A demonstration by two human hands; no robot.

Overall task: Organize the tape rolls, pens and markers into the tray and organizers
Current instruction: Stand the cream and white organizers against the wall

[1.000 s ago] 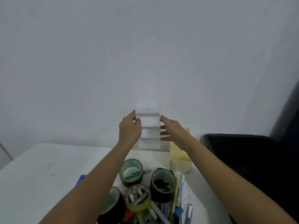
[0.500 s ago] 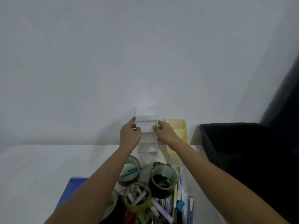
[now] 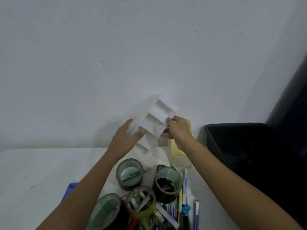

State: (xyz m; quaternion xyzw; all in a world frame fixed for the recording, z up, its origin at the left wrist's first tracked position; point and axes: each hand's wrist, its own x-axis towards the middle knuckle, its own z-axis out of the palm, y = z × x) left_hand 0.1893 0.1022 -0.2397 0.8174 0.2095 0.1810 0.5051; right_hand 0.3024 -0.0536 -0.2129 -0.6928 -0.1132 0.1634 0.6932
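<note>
Both hands hold the white organizer (image 3: 155,119) tilted in the air at the far side of the table (image 3: 41,171): our left hand (image 3: 123,141) presses its near-left side with straight fingers, our right hand (image 3: 177,130) pinches its right edge. Just right stands the yellow organizer (image 3: 180,155); near us lie tape rolls (image 3: 130,174) and pens (image 3: 182,211).

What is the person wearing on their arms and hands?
Nothing that shows. Both forearms are bare right down to the bottom edge of the picture, with no sleeves in sight. The left hand and the right hand have no gloves. No watch, bracelet or ring can be seen on either one, though the picture is a bit blurry for tiny things.
</note>
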